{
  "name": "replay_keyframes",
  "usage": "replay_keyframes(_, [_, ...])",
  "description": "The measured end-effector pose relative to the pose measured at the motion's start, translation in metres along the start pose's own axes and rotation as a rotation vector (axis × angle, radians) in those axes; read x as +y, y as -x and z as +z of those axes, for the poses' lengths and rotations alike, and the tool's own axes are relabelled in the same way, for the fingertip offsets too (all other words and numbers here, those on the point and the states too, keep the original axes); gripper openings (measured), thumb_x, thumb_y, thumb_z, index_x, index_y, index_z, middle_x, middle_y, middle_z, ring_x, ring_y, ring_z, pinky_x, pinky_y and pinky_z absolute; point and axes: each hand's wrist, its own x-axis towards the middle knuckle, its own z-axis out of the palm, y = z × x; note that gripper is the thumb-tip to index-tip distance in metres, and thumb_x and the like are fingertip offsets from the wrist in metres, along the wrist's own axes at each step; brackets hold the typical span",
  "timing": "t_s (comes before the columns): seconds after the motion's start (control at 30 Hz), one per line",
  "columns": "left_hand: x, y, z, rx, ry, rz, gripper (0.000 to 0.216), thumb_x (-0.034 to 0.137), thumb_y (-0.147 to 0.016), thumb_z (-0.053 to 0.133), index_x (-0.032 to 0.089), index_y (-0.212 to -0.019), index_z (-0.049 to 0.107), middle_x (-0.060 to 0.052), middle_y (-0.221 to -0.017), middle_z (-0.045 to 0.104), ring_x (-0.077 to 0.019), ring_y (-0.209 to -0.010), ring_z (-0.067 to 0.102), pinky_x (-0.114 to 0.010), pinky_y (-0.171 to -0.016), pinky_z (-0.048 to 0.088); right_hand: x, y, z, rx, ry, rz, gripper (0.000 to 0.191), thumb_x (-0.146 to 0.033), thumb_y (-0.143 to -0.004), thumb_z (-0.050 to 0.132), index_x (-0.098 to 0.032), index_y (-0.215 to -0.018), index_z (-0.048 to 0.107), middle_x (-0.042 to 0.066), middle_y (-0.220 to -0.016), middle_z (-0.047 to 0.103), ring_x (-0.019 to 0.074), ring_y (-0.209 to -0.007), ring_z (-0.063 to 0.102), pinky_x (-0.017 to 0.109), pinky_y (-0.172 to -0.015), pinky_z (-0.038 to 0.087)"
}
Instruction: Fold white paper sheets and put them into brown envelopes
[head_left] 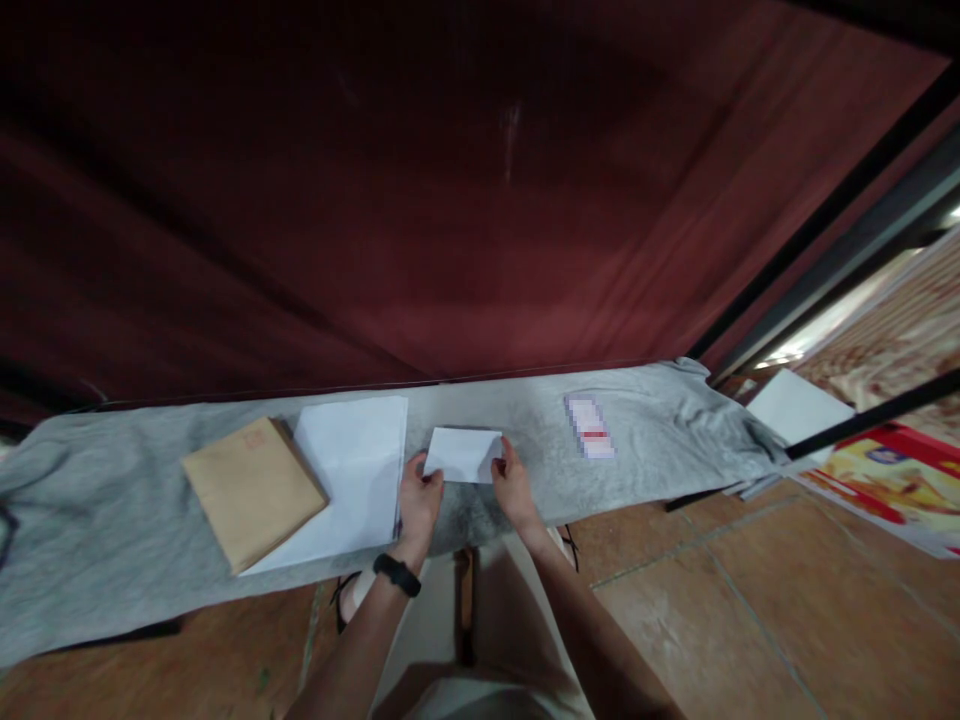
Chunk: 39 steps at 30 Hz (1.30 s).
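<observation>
A small white folded sheet of paper (463, 452) is held by its two short ends over the grey cloth (517, 395). My left hand (420, 500), with a black band on the wrist, pinches its left end. At the right end, thumb and fingers of my right hand (513, 487) close on the paper. To the left of my hands lie larger white paper sheets (352, 470), partly covered by a stack of brown envelopes (251, 490). On the right, a pixelated item (590, 427) with a red stripe rests on the cloth.
The cloth covers a long narrow bench against a dark red wall (450, 250). Below is a tiled floor (697, 600). A white board (799, 405) and a red and yellow printed box (892, 480) stand at the right, near a black metal bar (877, 415).
</observation>
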Motion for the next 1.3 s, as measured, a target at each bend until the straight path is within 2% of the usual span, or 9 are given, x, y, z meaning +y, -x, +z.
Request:
replay_keyframes(0.1, [-0.001,0.003,-0.002,-0.063,-0.169,0.099,0.042,0.017,-0.070,0.069,0.018,-0.112,0.062,0.003,-0.071,0.064,-0.0143,-0.058,0.058,-0.026,-0.060,0.047,-0.006,0.001,-0.001,0.013,0.179,-0.070,0.053,-0.016,-0.090,0.042,-0.014,-0.141,0.054,0.017,-0.121,0.066,0.0260,-0.106,0.064,0.040,-0.095,0.051])
replay_keyframes(0.3, [0.004,0.008,-0.006,-0.048,-0.475,0.222,0.036,0.018,-0.072,0.066,0.019,-0.109,0.066,0.001,-0.071,0.064,-0.0185,-0.063,0.060,-0.029,-0.069,0.047,-0.012,0.009,-0.004,-0.025,0.411,-0.198,0.053,-0.010,-0.092,0.041,-0.011,-0.144,0.051,0.021,-0.141,0.054,0.0290,-0.125,0.055,0.046,-0.103,0.047])
replay_keyframes(0.43, [0.011,0.012,-0.005,-0.071,-0.621,0.238,0.027,0.017,-0.075,0.065,0.020,-0.101,0.069,0.002,-0.063,0.060,-0.0180,-0.058,0.057,-0.028,-0.067,0.045,-0.014,0.016,0.002,-0.079,0.456,-0.318,0.050,-0.013,-0.096,0.041,-0.014,-0.145,0.050,0.017,-0.152,0.048,0.0276,-0.138,0.046,0.049,-0.111,0.041])
replay_keyframes(0.6, [0.015,0.014,-0.005,-0.097,-0.718,0.237,0.022,0.019,-0.078,0.066,0.021,-0.099,0.071,0.000,-0.061,0.063,-0.0188,-0.057,0.059,-0.027,-0.066,0.045,-0.020,0.021,0.014,-0.237,0.444,-0.457,0.044,-0.022,-0.102,0.043,-0.016,-0.144,0.054,0.011,-0.153,0.049,0.0221,-0.144,0.042,0.044,-0.119,0.036])
replay_keyframes(0.7, [0.015,0.013,-0.007,-0.115,-0.791,0.264,0.023,0.021,-0.081,0.065,0.021,-0.104,0.072,-0.003,-0.069,0.068,-0.0210,-0.063,0.064,-0.028,-0.066,0.045,-0.022,0.023,0.017,-0.267,0.480,-0.441,0.041,-0.027,-0.104,0.045,-0.016,-0.142,0.056,0.011,-0.152,0.052,0.0224,-0.143,0.044,0.044,-0.121,0.033])
replay_keyframes(0.97, [0.013,0.010,-0.010,-0.186,-1.098,0.273,0.032,0.030,-0.092,0.057,0.021,-0.121,0.068,-0.008,-0.082,0.075,-0.0249,-0.073,0.071,-0.030,-0.067,0.049,-0.021,0.022,0.009,-0.218,0.537,-0.339,0.044,-0.028,-0.104,0.047,-0.019,-0.146,0.052,0.011,-0.155,0.048,0.0235,-0.144,0.042,0.045,-0.120,0.034])
replay_keyframes(1.1, [0.015,0.017,-0.015,-0.158,-1.324,0.316,0.041,0.039,-0.095,0.051,0.021,-0.130,0.063,-0.011,-0.085,0.076,-0.0272,-0.072,0.071,-0.033,-0.066,0.051,-0.018,0.020,0.004,-0.206,0.543,-0.311,0.046,-0.028,-0.104,0.046,-0.018,-0.148,0.050,0.010,-0.155,0.047,0.0233,-0.145,0.041,0.044,-0.121,0.032])
replay_keyframes(1.23, [0.017,0.023,-0.012,-0.099,-1.444,0.587,0.040,0.034,-0.096,0.043,0.014,-0.122,0.067,-0.018,-0.101,0.073,-0.0309,-0.089,0.070,-0.041,-0.081,0.053,-0.017,0.021,0.004,-0.208,0.543,-0.305,0.047,-0.029,-0.104,0.045,-0.019,-0.150,0.048,0.009,-0.157,0.044,0.0227,-0.147,0.038,0.043,-0.123,0.029])
replay_keyframes(1.3, [0.013,0.021,-0.003,-0.141,-1.387,0.727,0.041,0.033,-0.097,0.041,0.015,-0.122,0.068,-0.020,-0.115,0.070,-0.0321,-0.104,0.067,-0.045,-0.093,0.051,-0.017,0.021,0.004,-0.221,0.536,-0.297,0.048,-0.030,-0.104,0.045,-0.018,-0.150,0.048,0.009,-0.158,0.043,0.0232,-0.147,0.038,0.043,-0.123,0.028])
